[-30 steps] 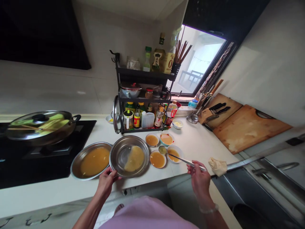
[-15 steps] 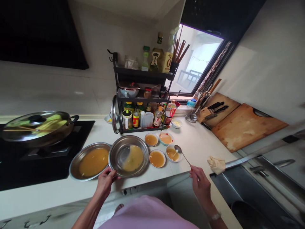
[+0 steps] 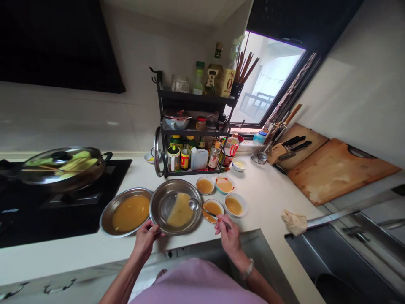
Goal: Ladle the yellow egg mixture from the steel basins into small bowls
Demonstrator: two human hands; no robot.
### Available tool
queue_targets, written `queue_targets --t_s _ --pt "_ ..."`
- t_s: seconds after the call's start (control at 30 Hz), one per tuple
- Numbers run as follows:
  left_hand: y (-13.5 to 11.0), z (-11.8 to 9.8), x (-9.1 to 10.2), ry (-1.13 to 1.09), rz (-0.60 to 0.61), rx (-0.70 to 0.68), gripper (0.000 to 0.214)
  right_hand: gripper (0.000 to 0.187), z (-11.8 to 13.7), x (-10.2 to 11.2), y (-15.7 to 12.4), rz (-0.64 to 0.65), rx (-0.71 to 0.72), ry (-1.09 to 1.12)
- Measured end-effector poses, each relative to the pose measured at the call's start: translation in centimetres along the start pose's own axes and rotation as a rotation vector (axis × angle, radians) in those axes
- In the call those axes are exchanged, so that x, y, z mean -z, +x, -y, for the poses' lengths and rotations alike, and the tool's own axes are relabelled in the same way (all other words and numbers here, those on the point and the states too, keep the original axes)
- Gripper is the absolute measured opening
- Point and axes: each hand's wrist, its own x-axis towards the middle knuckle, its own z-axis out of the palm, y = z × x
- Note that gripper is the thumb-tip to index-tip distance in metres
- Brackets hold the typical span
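My left hand (image 3: 147, 237) grips the near left rim of a round metal basin (image 3: 157, 213), which is tilted a little, with yellowish liquid pooled on its right side. In my right hand (image 3: 230, 237) is the handle of a metal ladle (image 3: 193, 204); its bowl hangs over the right side of that basin. Left of it, a second metal basin (image 3: 106, 223) holds brownish broth with pale bits. To the right stand several small bowls of orange-brown liquid, among them a near bowl (image 3: 212, 210) under the ladle's handle and a white bowl (image 3: 243, 205).
A black rack (image 3: 190, 131) of bottles and jars stands behind. At left, a lidded pan (image 3: 71, 169) sits on the black stove (image 3: 114, 181). Wooden cutting boards (image 3: 338, 169) lean at right, above the sink (image 3: 316, 257). A small bowl (image 3: 238, 164) of chopped pale food is by the window.
My right hand has moved left, carrying the ladle from over the white bowl at right to over the basin. My left hand stays on the basin rim. The view has shifted slightly.
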Motion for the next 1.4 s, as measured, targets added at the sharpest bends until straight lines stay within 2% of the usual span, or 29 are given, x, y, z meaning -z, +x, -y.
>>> queue_targets --t_s 0.17,0.3,0.47,0.67,0.93,1.13,1.3,1.4 --pt "-0.1 0.0 0.0 -0.007 0.015 -0.004 0.029 0.029 -1.0 -1.9 0.5 0.062 -0.064 -0.022" --pt "-0.1 -0.1 -0.1 -0.012 0.008 -0.011 0.030 0.038 -1.4 -2.5 0.8 -0.066 -0.264 0.099" --pt "0.1 -0.1 -0.1 -0.014 0.001 0.003 0.029 0.041 -1.5 -2.0 1.5 -0.239 -0.434 0.293" --pt "0.1 -0.1 0.0 -0.002 -0.015 0.006 0.030 0.038 0.2 -0.5 1.9 -0.283 -0.453 0.378" --pt "0.2 0.2 0.2 0.018 -0.003 0.009 0.028 0.031 2.3 2.4 2.4 -0.385 -0.475 0.424" --pt "0.0 0.1 0.3 0.027 -0.019 0.010 0.026 0.031 2.8 6.4 2.4 -0.515 -0.441 0.357" --pt "0.0 0.0 0.2 0.026 -0.013 0.017 0.026 0.033 2.3 9.9 2.1 -0.655 -0.389 0.262" --pt "0.0 -0.1 0.1 0.021 -0.007 0.017 0.026 0.035 1.9 11.4 1.8 -0.700 -0.371 0.153"
